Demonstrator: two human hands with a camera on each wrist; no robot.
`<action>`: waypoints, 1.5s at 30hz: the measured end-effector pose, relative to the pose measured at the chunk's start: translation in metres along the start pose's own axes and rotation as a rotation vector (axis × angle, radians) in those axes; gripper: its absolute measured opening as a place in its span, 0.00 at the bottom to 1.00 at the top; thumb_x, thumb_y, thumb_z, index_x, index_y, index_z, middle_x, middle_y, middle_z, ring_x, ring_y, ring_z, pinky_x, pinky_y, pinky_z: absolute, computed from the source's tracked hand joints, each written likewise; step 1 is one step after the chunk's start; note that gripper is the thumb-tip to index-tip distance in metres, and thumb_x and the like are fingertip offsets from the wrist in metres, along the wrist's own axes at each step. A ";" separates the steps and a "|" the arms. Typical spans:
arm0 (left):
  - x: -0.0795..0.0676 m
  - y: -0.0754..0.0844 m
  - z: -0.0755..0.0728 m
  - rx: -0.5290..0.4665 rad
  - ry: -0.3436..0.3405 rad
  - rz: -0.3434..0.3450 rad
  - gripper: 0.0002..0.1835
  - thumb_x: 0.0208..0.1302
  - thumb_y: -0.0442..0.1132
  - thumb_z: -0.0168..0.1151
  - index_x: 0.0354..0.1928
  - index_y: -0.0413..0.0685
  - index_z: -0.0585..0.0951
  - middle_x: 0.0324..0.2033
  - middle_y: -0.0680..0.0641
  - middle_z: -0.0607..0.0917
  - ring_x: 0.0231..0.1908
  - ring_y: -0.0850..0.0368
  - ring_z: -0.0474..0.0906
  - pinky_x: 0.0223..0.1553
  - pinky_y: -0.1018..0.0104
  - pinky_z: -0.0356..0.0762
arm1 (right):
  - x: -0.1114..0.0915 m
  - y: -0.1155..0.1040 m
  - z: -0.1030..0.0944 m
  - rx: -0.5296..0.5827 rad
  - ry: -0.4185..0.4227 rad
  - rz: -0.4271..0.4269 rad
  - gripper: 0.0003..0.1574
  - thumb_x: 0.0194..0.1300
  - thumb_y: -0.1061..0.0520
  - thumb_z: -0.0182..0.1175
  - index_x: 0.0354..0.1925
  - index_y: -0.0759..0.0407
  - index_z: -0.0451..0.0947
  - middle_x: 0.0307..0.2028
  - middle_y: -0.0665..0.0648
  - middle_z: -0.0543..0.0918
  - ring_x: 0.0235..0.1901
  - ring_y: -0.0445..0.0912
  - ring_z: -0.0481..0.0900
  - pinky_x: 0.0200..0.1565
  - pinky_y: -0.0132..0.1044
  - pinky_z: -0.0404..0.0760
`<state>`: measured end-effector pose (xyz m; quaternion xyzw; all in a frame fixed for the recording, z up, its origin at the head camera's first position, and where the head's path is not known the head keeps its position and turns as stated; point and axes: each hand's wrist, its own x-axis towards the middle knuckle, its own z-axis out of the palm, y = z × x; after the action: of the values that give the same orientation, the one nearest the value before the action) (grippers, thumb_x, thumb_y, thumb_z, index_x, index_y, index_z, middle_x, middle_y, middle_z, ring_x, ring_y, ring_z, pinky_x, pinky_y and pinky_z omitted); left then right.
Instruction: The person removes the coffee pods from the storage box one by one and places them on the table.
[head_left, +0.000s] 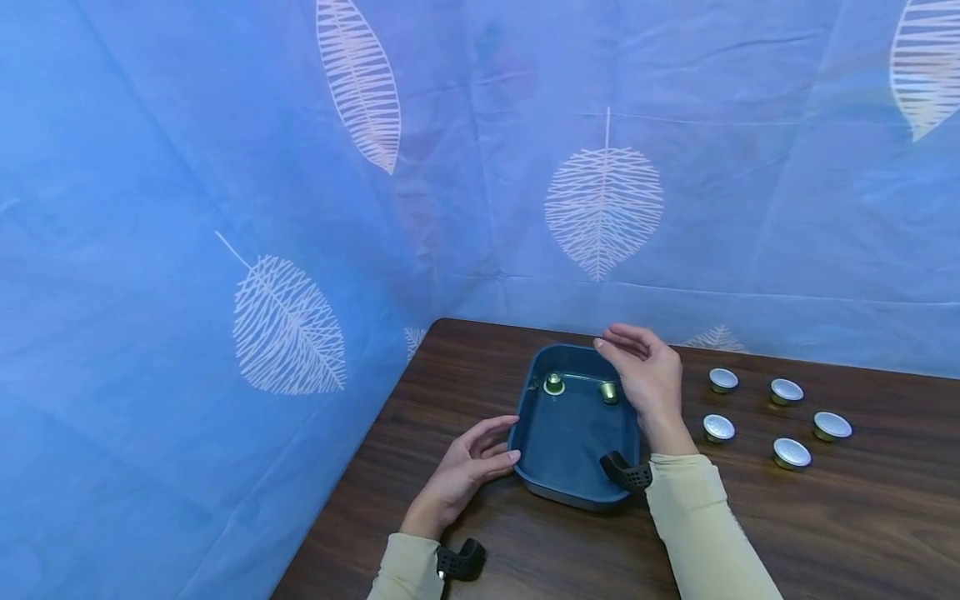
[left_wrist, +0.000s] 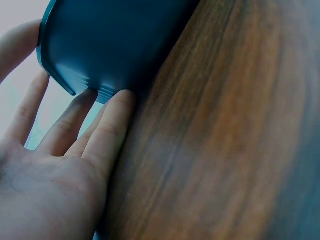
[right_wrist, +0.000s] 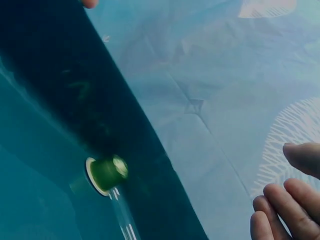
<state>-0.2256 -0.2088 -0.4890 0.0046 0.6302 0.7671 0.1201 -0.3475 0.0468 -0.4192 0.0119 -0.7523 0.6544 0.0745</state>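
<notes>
A dark blue tray [head_left: 573,492] stands on the table with two green-gold coffee capsules in its far half. One capsule [head_left: 553,383] stands on its wide rim at the left; the other capsule [head_left: 609,392] lies tipped toward the right wall. A capsule [right_wrist: 106,172] also appears in the right wrist view. My left hand [head_left: 472,467] touches the tray's left wall with extended fingertips [left_wrist: 120,100], thumb apart from the fingers. Over the tray's far right corner, my right hand [head_left: 648,379] is raised with loosely bent fingers, holding nothing; its fingertips [right_wrist: 275,200] show against the cloth.
Several more capsules with silvery lids up, among them a near capsule [head_left: 792,453] and a far capsule [head_left: 723,380], stand to the right of the tray. The brown wooden table [head_left: 540,550] meets a blue leaf-patterned cloth [head_left: 495,192] at the back and left.
</notes>
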 end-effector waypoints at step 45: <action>-0.001 0.000 -0.001 -0.002 0.018 -0.015 0.30 0.58 0.43 0.70 0.63 0.60 0.74 0.64 0.48 0.73 0.62 0.50 0.73 0.56 0.57 0.77 | -0.001 0.017 0.035 -0.631 -0.139 -0.208 0.30 0.59 0.51 0.68 0.57 0.62 0.76 0.53 0.65 0.82 0.52 0.59 0.79 0.49 0.55 0.78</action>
<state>-0.2253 -0.2099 -0.4887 -0.0072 0.6303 0.7670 0.1203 -0.3515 0.0150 -0.4405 0.1097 -0.9157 0.3760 0.0894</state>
